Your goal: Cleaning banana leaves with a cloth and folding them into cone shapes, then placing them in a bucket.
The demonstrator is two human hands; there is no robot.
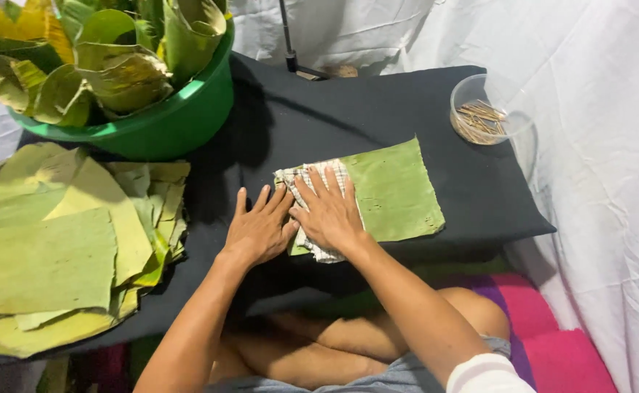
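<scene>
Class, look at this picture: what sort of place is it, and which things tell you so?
Probably a makeshift floor-level spot for preparing leaf wrappers: a black-covered low table, a green tub of rolled leaves, a stack of cut leaves, white sheets hung around.

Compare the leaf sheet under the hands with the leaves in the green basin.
The leaf sheet lies flat and alone on the black cloth, cut roughly square; the basin leaves are rolled or curled and crowded together. The sheet is evenly green, while the basin leaves show yellowed patches. The right hand presses a checked rag on the sheet, the left hand beside it; nothing touches the basin leaves. Both look like banana leaf.
</scene>
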